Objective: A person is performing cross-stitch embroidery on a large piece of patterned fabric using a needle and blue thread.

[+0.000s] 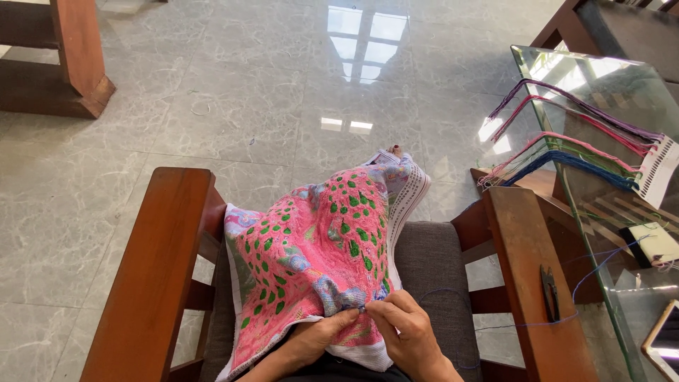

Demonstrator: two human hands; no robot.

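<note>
A pink embroidered cloth (311, 262) with green spots and blue-grey patches lies draped over my lap on a wooden armchair. My left hand (315, 339) pinches the cloth near its lower edge. My right hand (407, 332) meets it there, fingertips closed on a small needle (362, 308) at the fabric. A thin blue thread (537, 324) runs from the stitching rightwards across the armrest towards the glass table.
Wooden armrests (152, 276) flank the grey seat cushion (431, 269). Small black thread snips (550, 290) lie on the right armrest. A glass table (601, 92) at right carries a card of coloured thread skeins (587, 141), a small pad and a phone corner. Polished tile floor ahead.
</note>
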